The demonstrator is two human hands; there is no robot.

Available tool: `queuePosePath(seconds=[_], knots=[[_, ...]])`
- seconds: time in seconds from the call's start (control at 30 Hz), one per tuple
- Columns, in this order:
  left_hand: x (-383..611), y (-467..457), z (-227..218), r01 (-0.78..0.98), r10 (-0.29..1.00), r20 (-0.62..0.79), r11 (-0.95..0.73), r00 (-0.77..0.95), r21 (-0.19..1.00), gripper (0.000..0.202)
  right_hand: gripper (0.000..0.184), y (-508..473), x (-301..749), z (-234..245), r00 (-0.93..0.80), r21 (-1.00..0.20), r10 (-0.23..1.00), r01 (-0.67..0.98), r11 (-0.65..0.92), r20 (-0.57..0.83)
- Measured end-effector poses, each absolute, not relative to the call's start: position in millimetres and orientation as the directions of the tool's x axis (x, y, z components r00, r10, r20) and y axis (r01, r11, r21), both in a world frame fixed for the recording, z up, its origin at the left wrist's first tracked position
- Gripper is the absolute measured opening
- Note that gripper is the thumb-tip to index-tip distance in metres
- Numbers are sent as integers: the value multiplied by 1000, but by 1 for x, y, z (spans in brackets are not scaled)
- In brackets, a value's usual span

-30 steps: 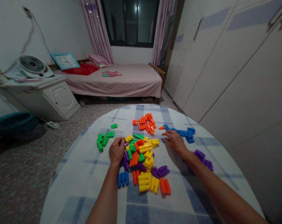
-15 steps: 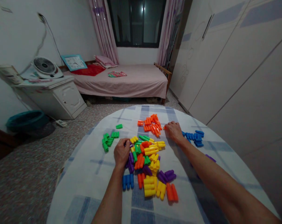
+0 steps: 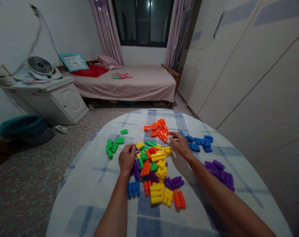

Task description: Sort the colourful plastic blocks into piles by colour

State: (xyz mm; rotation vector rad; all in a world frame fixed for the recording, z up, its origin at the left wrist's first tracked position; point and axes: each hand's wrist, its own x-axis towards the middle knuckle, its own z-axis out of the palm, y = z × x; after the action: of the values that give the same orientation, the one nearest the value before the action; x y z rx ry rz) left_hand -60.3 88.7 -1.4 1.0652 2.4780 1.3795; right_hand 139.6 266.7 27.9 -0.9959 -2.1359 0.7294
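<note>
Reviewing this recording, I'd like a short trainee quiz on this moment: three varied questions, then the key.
1. Which colour of plastic pieces forms the separate group at the far right of the checked tablecloth? A green, B purple, C yellow.
2. True or false: the cluster of green pieces lies to the left of the mixed pile.
3. Which hand is nearer the cluster of orange pieces?

Key: 1 B, purple pieces; 2 true; 3 the right hand.
</note>
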Motion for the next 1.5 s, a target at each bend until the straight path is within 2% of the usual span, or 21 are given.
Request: queuePosePath(seconds=[0.13, 0.27, 0.5, 0.6, 0.7, 0.87, 0.97, 1.1, 1.23, 1.33, 1.43, 1.5], knots=[[-61, 89, -3, 515, 618, 212, 364, -757, 776, 26, 36, 230, 167, 6, -562, -730, 763, 367, 577, 320], [-61, 88, -3, 516, 618, 209, 373, -758, 771, 26, 41, 210, 173, -7, -598, -614, 697, 391, 685, 397], [-62, 88, -3, 526, 624, 219, 361, -750, 770, 27, 31, 205, 168, -7, -578, -507, 726, 529, 680, 371], [-61, 88, -3, 526, 628, 225, 346, -745, 777, 26, 38, 207, 168, -8, -602, -477, 713, 538, 695, 359], [-62, 87, -3, 532, 633, 241, 319, -736, 784, 27, 42, 208, 168, -9, -636, -468, 689, 519, 715, 347], [-59, 86, 1, 570, 650, 245, 351, -720, 743, 28, 36, 209, 167, -7, -626, -481, 702, 526, 702, 339], [-57, 85, 10, 608, 685, 225, 389, -693, 692, 29, 39, 211, 167, -5, -612, -516, 722, 525, 677, 324], [-52, 82, 26, 656, 701, 244, 405, -670, 637, 26, 55, 212, 175, -7, -569, -660, 750, 424, 620, 339], [-31, 80, 43, 722, 698, 321, 403, -640, 563, 29, 55, 203, 196, -16, -299, -825, 891, 360, 436, 341], [-3, 84, 53, 863, 823, 370, 258, -432, 434, 28, 46, 193, 208, -21, -173, -872, 926, 315, 374, 335], [26, 93, 60, 953, 922, 333, 103, -199, 284, 28, 40, 186, 211, -19, -233, -881, 918, 282, 380, 322], [39, 102, 62, 977, 962, 246, 70, -119, 201, 27, 37, 185, 211, -15, -268, -884, 914, 277, 377, 306]])
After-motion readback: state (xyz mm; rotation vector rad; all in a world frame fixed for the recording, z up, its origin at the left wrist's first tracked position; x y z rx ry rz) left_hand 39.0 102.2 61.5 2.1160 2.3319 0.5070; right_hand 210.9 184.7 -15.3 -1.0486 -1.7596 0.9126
